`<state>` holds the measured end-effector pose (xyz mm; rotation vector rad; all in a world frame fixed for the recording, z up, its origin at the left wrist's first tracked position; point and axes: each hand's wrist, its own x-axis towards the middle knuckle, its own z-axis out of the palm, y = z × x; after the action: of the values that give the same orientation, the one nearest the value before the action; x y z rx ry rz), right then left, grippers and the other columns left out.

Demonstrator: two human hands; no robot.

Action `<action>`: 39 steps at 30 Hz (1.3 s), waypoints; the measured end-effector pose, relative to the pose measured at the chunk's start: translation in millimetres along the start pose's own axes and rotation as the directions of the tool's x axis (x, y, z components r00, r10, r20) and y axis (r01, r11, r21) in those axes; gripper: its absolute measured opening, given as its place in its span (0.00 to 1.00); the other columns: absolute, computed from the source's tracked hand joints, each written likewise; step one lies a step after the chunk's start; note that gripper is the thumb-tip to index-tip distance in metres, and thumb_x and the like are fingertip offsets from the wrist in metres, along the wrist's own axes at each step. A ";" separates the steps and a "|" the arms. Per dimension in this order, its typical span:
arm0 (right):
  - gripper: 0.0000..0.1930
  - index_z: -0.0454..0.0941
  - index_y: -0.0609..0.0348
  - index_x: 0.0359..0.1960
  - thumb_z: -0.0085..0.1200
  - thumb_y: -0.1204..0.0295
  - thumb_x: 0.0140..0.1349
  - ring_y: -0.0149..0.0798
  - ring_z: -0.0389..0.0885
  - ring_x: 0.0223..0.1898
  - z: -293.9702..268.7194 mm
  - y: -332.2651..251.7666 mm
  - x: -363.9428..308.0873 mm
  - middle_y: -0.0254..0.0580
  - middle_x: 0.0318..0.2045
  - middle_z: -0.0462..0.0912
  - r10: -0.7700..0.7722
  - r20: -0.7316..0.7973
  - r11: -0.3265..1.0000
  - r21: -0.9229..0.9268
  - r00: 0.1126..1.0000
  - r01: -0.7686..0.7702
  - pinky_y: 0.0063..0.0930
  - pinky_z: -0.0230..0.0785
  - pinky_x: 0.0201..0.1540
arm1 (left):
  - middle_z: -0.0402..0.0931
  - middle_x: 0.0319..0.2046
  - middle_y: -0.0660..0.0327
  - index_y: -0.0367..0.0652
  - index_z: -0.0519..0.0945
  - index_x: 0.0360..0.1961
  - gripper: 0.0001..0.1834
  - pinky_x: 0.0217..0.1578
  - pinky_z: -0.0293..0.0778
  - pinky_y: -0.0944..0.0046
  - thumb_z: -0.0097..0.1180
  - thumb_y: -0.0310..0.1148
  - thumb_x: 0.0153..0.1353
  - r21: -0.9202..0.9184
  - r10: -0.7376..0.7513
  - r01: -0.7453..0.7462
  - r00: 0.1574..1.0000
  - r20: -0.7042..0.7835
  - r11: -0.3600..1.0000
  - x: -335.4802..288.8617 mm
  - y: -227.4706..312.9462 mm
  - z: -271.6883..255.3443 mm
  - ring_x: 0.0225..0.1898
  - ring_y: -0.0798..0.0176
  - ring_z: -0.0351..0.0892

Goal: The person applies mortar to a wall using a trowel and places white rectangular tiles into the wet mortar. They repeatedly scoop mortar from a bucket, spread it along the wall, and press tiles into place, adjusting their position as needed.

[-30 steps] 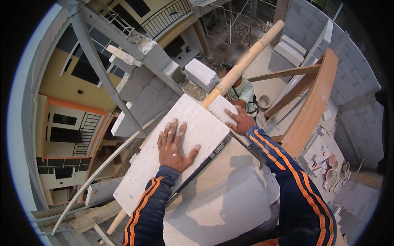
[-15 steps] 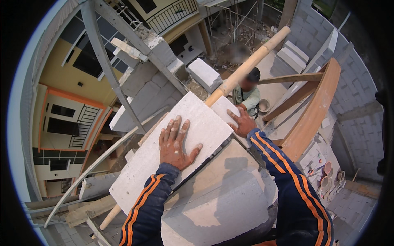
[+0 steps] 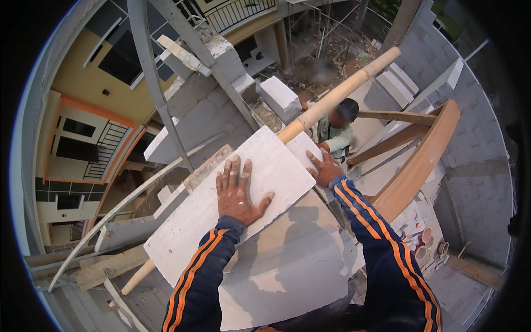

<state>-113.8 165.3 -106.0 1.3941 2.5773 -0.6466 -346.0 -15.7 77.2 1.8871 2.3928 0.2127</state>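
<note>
My left hand (image 3: 239, 193) lies flat with spread fingers on a large white lightweight concrete block (image 3: 193, 229), which runs diagonally along the wall top. At the large block's far right end, my right hand (image 3: 326, 167) rests with its fingers apart on a smaller white block (image 3: 300, 145). Part of that smaller block is hidden under the hand. A bamboo pole (image 3: 354, 86) runs beyond the blocks, and its other end (image 3: 138, 276) shows at the lower left. Below my hands is a pale grey block surface (image 3: 282, 293) with my shadow on it.
A co-worker (image 3: 336, 130) in a cap stands lower down beyond my right hand. Another white block (image 3: 280, 98) sits past the pole. A curved wooden frame (image 3: 415, 160) stands at right, and buckets (image 3: 423, 243) lie below. Grey beams (image 3: 146, 66) rise at left.
My view has shifted slightly, while both hands keep their places on the blocks. The co-worker's head has tilted, and a hand now shows by the block past the pole.
</note>
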 end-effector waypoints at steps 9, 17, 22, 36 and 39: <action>0.46 0.49 0.22 0.75 0.65 0.61 0.59 0.60 0.58 0.70 -26.0 -16.8 1.3 0.52 0.76 0.40 0.162 0.270 0.984 0.030 0.949 -0.177 0.54 0.63 0.66 | 0.49 0.75 0.47 0.49 0.56 0.75 0.54 0.73 0.38 0.39 0.62 0.62 0.52 -0.045 -0.035 0.042 0.989 0.143 0.998 6.4 -2.2 -10.9 0.76 0.43 0.42; 0.44 0.51 0.19 0.74 0.65 0.59 0.59 0.71 0.57 0.69 -18.9 -10.9 -1.7 0.57 0.76 0.41 0.151 0.246 0.980 0.091 0.957 -0.178 0.57 0.59 0.69 | 0.48 0.75 0.47 0.49 0.57 0.75 0.53 0.73 0.38 0.38 0.63 0.59 0.51 -0.040 -0.018 0.022 0.995 0.101 0.999 4.9 -2.0 -7.5 0.77 0.44 0.42; 0.42 0.52 0.13 0.74 0.62 0.63 0.61 0.66 0.49 0.74 -15.9 -5.9 -0.2 0.53 0.77 0.36 0.152 0.252 0.970 0.149 0.956 -0.193 0.63 0.50 0.70 | 0.50 0.75 0.48 0.49 0.59 0.74 0.52 0.72 0.39 0.36 0.62 0.60 0.52 -0.014 0.037 -0.037 0.999 0.018 0.999 4.7 -2.3 2.4 0.77 0.44 0.42; 0.37 0.60 0.16 0.72 0.61 0.57 0.62 0.66 0.48 0.74 -20.0 1.0 4.3 0.57 0.76 0.40 0.092 0.279 0.974 0.177 0.956 -0.145 0.51 0.51 0.73 | 0.52 0.74 0.48 0.48 0.60 0.73 0.50 0.73 0.42 0.39 0.63 0.57 0.53 0.005 0.031 -0.031 0.999 -0.032 1.000 1.5 1.0 1.8 0.76 0.43 0.45; 0.34 0.62 0.30 0.72 0.56 0.49 0.64 0.64 0.56 0.72 -38.2 6.3 15.4 0.61 0.74 0.50 0.074 0.347 0.985 0.121 0.935 -0.123 0.47 0.55 0.72 | 0.51 0.74 0.48 0.48 0.58 0.74 0.50 0.73 0.41 0.38 0.63 0.56 0.53 -0.017 0.014 -0.014 1.000 0.009 1.000 1.8 3.0 -4.0 0.76 0.43 0.44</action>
<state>-114.2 196.6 -78.6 1.3043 2.2130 -0.9747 -344.2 -13.4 81.6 1.8944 2.3649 0.2239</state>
